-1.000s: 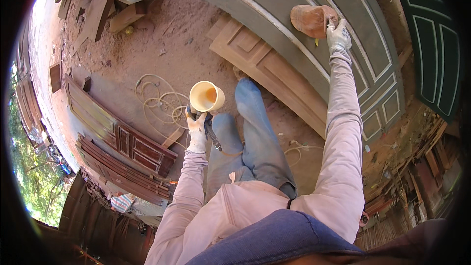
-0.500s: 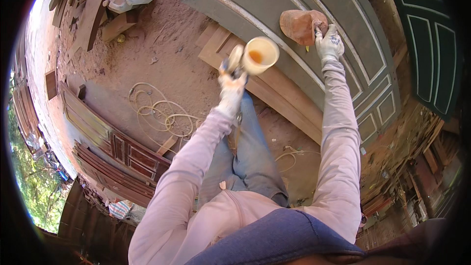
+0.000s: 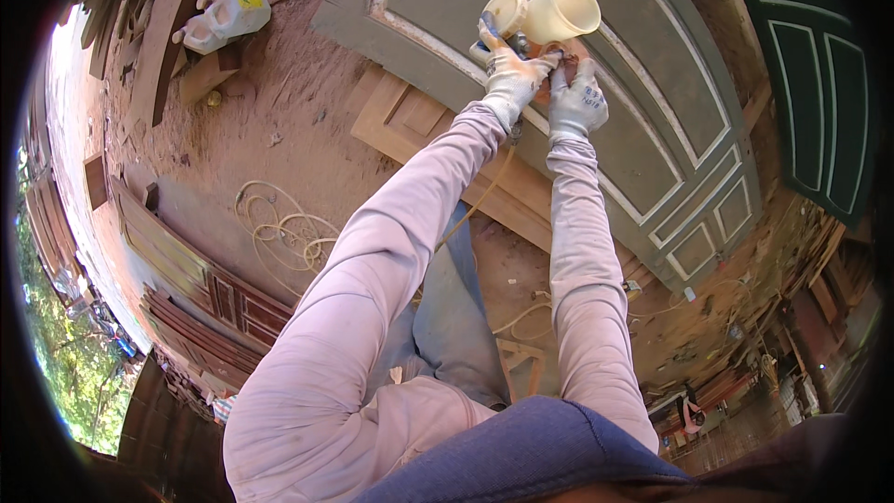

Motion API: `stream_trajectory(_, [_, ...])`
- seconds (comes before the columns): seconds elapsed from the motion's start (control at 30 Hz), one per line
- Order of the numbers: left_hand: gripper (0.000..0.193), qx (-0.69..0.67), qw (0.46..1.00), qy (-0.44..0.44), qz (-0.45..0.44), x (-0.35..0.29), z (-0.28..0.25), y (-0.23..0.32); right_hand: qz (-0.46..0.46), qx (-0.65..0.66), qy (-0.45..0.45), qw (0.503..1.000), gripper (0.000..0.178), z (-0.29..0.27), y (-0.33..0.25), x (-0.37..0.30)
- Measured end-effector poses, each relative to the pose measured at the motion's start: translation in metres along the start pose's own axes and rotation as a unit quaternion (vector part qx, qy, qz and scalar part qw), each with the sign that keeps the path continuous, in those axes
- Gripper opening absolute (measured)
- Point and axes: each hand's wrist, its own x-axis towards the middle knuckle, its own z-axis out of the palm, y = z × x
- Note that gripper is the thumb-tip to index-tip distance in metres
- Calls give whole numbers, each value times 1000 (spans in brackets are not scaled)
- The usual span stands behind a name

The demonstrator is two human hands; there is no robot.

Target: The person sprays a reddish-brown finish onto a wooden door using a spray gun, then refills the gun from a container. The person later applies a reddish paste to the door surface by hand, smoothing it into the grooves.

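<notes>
My left hand (image 3: 510, 79), in a stained white glove, is closed around a spray gun (image 3: 520, 38), most of which its fingers hide. A cream cup (image 3: 564, 11) is tilted with its open mouth showing, just beyond my hands. Beside it is a round cream lid-like piece (image 3: 506, 13) at my left fingers. My right hand (image 3: 577, 104), also gloved, is closed on an orange-brown, cap-shaped thing (image 3: 543, 91), mostly hidden between my hands and below the cup. My two hands nearly meet over a grey panelled door (image 3: 643, 130).
A yellowish hose (image 3: 494, 188) runs down from my left hand; a coiled hose (image 3: 279, 224) lies on the dirt floor. Bare wood panels (image 3: 410, 116) sit under the grey door. A dark green door (image 3: 819, 84) stands right. Plastic jugs (image 3: 228, 17) are at upper left.
My left hand has swung right and away from me with the spray gun and cup. My right hand has moved left and slightly nearer me, bringing the orange-brown thing under the cup.
</notes>
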Motion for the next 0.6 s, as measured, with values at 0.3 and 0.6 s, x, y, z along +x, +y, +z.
stream_trajectory(0.3, [117, 211, 977, 12, -38, 14, 0, 19, -264, 30, 50, 963, 30, -7, 21, 19])
stream_trajectory(0.6, [116, 177, 982, 64, 34, 53, 3, -22, -610, 21, 28, 791, 26, -24, 20, 71])
